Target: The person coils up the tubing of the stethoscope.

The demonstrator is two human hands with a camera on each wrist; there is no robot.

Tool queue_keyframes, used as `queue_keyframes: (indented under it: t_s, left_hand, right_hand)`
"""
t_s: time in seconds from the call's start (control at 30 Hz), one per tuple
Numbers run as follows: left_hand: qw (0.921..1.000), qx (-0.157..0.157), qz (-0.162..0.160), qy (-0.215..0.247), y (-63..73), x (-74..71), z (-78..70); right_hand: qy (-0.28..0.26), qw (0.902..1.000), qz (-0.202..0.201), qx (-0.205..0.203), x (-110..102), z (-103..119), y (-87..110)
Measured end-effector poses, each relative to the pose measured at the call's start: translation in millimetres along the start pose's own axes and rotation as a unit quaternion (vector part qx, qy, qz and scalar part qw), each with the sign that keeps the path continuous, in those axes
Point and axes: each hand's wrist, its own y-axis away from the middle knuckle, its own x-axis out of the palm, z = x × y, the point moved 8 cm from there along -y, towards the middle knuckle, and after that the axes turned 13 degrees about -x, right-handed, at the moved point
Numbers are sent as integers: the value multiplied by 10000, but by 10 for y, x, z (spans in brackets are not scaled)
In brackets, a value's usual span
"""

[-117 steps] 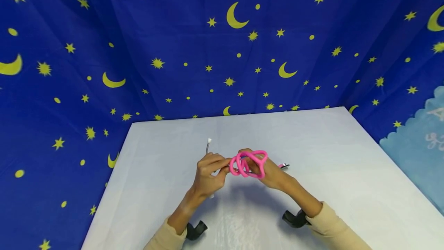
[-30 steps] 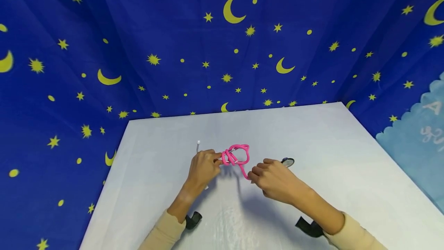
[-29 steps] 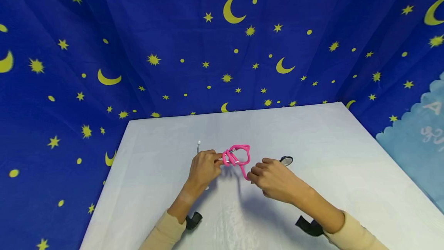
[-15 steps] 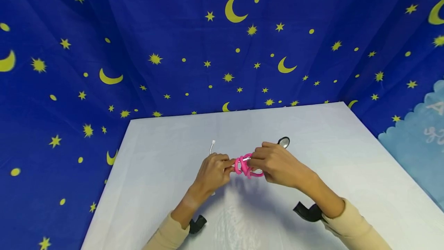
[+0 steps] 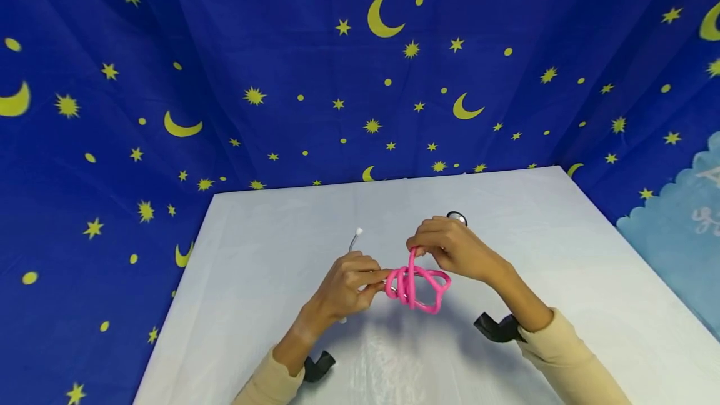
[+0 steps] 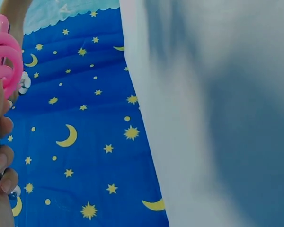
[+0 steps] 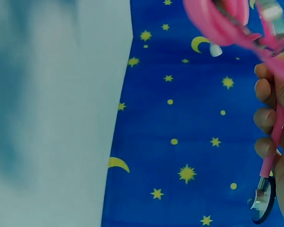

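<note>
A pink stethoscope (image 5: 412, 286) is held above the table, its tubing wound in several loops round the metal ear tubes. My left hand (image 5: 350, 285) pinches the metal tubes just left of the coils; a white eartip (image 5: 359, 231) pokes out beyond it. Up and to the right, my right hand (image 5: 452, 247) grips the free end of the tubing, drawing it upward from the coils. Past its knuckles shows the round chest piece (image 5: 457, 217). In the right wrist view the curled fingers hold the pink tube (image 7: 277, 125), with the chest piece (image 7: 262, 203) hanging below.
The white table (image 5: 270, 224) lies under both hands. A blue curtain (image 5: 315, 67) with yellow moons and stars stands behind it and at the sides. Black curved pieces (image 5: 499, 328) are at both sleeves. A light-blue scalloped panel (image 5: 675, 217) hangs at the right.
The right hand has gone from low beside the loops, across them, to up above, carrying the tube end along. More tubing is wound on now. The left hand has shifted slightly right.
</note>
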Motion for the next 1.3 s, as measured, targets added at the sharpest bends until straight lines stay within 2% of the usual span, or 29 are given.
queue_keyframes:
  t_s: [0.17, 0.3, 0.47, 0.67, 0.83, 0.97, 1.13, 1.3]
  left_hand:
    - [9988, 302, -206, 319, 1, -40, -40]
    - [9959, 262, -353, 794, -8, -77, -46]
    - [9874, -98, -636, 1443, -24, -111, 2]
    - [9783, -354, -1171, 1671, -25, -166, 67]
    - [9625, -792, -1735, 1931, -7, -265, 201]
    - [9528, -1212, -2013, 1922, 26, -321, 307]
    - [9492, -1588, -2128, 1691, 59, -320, 369]
    - [9401, -2097, -2198, 1545, 91, -301, 449]
  right_hand:
    - [-484, 9985, 0, 239, 98, -94, 64]
    - [-1019, 9923, -39, 702, 194, -156, 155]
    - [-1591, 9786, -77, 1303, 318, -213, 262]
    - [-1983, 9647, -30, 1729, 414, -247, 323]
    - [-1615, 9645, 54, 2089, 425, -265, 373]
    - [-1625, 9607, 120, 2247, 477, -234, 420]
    - [-1829, 9561, 233, 2276, 573, -145, 434]
    - [-1807, 9519, 203, 2466, 621, -58, 409]
